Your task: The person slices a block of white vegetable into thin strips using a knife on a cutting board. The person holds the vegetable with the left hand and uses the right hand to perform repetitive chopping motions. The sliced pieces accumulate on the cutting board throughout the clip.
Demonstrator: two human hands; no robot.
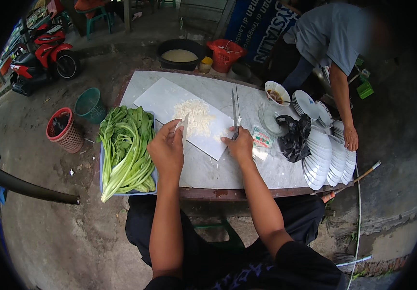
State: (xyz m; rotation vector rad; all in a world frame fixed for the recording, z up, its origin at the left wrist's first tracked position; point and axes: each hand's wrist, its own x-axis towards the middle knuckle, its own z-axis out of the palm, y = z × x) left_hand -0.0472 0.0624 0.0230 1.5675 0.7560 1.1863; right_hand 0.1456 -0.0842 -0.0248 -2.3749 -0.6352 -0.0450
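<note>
My left hand (166, 146) pinches a thin, pale, flat piece of food (183, 126) over the left part of a white cutting board (157, 95). Thin whitish shreds (194, 114) are heaped on the board, with a few more by its right corner. At that corner my right hand (241, 143) grips a kitchen knife (234, 105) by its dark handle, the blade pointing away from me. Leafy greens with long pale stems (128, 152) fill a blue tray (102, 181) left of my left hand. A clear printed plastic packet (262, 139) lies right of my right hand.
Stacked white plates (317, 156), a black plastic bag (293, 137), a glass plate (270, 117) and a bowl of dark sauce (277, 93) occupy the table's right side. A person (324, 40) reaches toward the plates. Baskets (65, 130) stand left; a black tub (177, 54) sits behind.
</note>
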